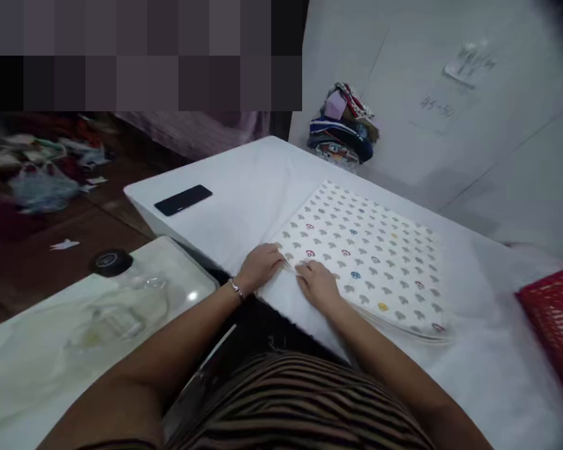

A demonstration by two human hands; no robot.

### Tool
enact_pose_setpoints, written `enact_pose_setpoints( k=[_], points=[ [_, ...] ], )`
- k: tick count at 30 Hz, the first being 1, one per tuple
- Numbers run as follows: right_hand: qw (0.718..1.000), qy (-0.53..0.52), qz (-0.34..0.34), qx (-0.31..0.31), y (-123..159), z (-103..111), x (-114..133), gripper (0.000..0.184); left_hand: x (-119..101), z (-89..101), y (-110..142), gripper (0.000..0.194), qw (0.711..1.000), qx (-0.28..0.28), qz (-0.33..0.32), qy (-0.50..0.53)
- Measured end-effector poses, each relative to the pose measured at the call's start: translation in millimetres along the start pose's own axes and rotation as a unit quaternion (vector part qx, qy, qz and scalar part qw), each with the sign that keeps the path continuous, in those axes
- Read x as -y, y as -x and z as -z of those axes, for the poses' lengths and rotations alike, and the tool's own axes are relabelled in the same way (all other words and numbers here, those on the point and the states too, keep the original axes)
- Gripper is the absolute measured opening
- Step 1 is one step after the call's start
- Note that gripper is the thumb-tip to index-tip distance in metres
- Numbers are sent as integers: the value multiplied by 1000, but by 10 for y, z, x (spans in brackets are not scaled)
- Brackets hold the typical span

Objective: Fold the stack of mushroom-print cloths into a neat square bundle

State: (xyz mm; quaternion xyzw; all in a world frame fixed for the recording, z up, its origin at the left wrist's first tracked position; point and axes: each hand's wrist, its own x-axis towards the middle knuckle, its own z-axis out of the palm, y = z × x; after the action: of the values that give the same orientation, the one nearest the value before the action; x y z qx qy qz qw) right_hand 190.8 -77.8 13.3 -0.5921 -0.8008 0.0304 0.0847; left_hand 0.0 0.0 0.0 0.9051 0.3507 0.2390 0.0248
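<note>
Folded patterned fabric flat on white table. Left hand on its near corner, right hand on near edge, fingers curled; can't tell if either pinches.

Handwriting on the pale wall, dark strokes, one short line, slightly tilted: reads roughly "45-50". First character unclear, could be "A", and second could be "S"; dash and "50" clearer. Above it and to the right, a whitish patch on the same wall has more dark marks, about two rows, too blurred to read.
</note>
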Motion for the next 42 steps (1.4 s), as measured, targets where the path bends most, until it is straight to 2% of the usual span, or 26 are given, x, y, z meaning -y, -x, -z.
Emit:
enact_pose_setpoints(
  k=[11, 14, 25, 34, 42],
  points=[
    [1000, 4, -9, 3, 17, -2, -3, 27, -6, 108, -105, 19, 989, 90, -76, -83],
    [1000, 3, -12, 8, 26, 5, -5, 27, 24, 127, -76, 18, 987, 87, -99, -88],
    [1000, 17, -2, 5, 21, -15, -50, 29, 53, 97, -3, 18, 990, 58, -110, -62],
    [1000, 15, -7, 13, 18, 3, -69, 29, 85, 57, -111, 19, 981, 82, -145, -93],
    [1000, 10, 1, 22, 22, 73, -35, 27, 119, 65, -108, 17, 981, 91, -146, -86]
  ],
)
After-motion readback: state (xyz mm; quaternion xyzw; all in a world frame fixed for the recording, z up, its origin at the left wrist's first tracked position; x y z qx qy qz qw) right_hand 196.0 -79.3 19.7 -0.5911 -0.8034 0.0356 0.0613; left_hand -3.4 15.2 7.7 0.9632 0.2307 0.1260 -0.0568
